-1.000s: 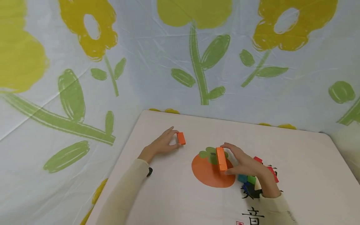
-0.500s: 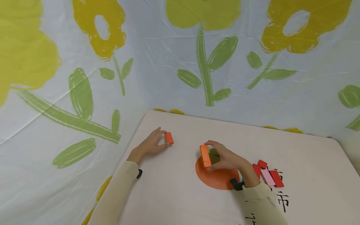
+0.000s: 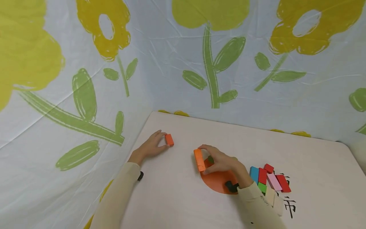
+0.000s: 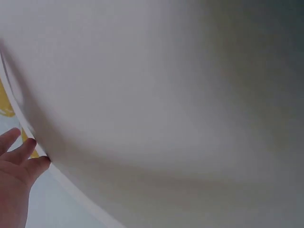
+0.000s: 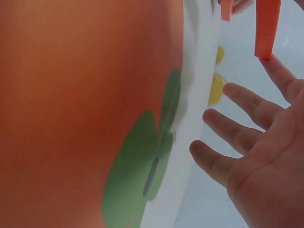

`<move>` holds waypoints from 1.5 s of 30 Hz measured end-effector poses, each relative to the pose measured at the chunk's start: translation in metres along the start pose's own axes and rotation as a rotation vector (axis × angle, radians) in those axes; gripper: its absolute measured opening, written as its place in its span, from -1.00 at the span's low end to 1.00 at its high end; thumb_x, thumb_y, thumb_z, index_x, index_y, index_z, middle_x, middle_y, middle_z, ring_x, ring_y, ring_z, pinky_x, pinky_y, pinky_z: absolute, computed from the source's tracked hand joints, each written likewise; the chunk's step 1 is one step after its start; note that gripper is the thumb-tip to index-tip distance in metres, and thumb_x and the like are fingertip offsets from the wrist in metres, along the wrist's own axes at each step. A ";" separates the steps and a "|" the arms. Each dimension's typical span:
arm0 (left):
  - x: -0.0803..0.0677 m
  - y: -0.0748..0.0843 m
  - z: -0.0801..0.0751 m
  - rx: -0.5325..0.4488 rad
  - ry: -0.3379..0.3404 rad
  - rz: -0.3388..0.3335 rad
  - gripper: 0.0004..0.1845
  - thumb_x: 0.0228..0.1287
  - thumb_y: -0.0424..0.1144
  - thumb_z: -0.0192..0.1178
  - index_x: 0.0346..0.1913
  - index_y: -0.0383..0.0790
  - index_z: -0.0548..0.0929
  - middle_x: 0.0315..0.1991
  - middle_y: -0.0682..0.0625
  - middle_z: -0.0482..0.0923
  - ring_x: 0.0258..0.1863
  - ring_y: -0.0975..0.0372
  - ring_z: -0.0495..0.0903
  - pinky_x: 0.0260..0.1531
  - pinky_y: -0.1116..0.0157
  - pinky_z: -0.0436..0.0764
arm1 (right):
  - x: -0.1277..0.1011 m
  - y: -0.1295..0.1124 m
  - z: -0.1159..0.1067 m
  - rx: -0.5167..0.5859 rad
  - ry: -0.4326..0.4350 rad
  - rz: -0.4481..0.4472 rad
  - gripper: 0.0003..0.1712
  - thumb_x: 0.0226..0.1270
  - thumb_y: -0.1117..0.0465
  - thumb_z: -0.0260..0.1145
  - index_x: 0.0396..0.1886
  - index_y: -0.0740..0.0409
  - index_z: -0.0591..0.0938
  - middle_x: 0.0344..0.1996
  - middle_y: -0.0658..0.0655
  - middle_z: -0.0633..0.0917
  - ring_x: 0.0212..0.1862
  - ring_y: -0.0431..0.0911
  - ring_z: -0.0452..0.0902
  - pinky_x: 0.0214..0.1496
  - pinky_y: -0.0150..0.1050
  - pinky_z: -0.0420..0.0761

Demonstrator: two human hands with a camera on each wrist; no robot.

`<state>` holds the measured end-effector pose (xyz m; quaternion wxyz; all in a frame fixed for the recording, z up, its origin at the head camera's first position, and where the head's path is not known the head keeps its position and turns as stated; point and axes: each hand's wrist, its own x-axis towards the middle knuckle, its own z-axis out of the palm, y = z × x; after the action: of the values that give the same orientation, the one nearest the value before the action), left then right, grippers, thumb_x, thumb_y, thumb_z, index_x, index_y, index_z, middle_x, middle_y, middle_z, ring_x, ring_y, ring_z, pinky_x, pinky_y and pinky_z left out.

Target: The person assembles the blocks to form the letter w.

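At the table's far left, my left hand (image 3: 150,146) pinches a small orange block (image 3: 169,140) between thumb and fingers. My right hand (image 3: 220,160) pinches a longer orange block (image 3: 199,160) by its two ends, over the left edge of the printed orange fruit (image 3: 218,183). In the right wrist view, the index fingertip presses the end of that long block (image 5: 268,28) while the other fingers are spread. The small block (image 5: 227,9) also shows there at the top. The left wrist view shows only part of the left hand (image 4: 16,175), with its block out of sight.
A cluster of blocks lies right of the right forearm, including a blue block (image 3: 254,174), a red block (image 3: 283,183), a pink block (image 3: 274,182) and a green block (image 3: 262,187). Flower-printed cloth (image 3: 160,63) rises behind the pale table (image 3: 177,197).
My right hand has carried the long orange block leftward, toward the small one. The left hand keeps its pinch. The head view has turned slightly, and more of the block cluster shows.
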<state>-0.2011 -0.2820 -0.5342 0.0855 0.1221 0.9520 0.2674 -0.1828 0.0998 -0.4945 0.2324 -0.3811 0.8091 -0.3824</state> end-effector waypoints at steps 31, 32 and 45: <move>0.020 0.027 0.014 0.201 -0.091 0.064 -0.27 0.39 0.27 0.12 0.49 0.03 0.28 0.54 -0.24 0.02 0.51 -0.18 -0.06 0.37 -0.33 -0.09 | 0.017 -0.008 0.012 -0.088 0.020 0.046 0.02 0.05 -0.01 0.61 0.48 -0.08 0.30 0.49 0.14 0.21 0.50 0.13 0.01 0.37 0.24 0.24; 0.020 0.027 0.014 0.201 -0.090 0.062 -0.27 0.39 0.26 0.13 0.49 0.03 0.28 0.55 -0.23 0.02 0.51 -0.18 -0.06 0.37 -0.33 -0.09 | 0.018 -0.009 0.012 -0.094 0.022 0.051 0.02 0.05 -0.01 0.61 0.48 -0.09 0.30 0.49 0.14 0.21 0.51 0.14 0.00 0.37 0.25 0.24; 0.019 0.026 0.016 0.185 -0.077 0.061 -0.25 0.37 0.29 0.13 0.49 0.04 0.28 0.55 -0.22 0.02 0.52 -0.16 -0.07 0.38 -0.31 -0.11 | 0.055 -0.013 0.023 -0.287 0.012 0.053 0.04 0.03 -0.04 0.63 0.48 0.05 0.33 0.43 0.33 0.27 0.44 0.30 0.07 0.33 0.39 0.16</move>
<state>-0.2109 -0.2472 -0.5352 0.1022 0.1684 0.9645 0.1760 -0.1951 0.0404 -0.5021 0.1808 -0.3868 0.8664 -0.2589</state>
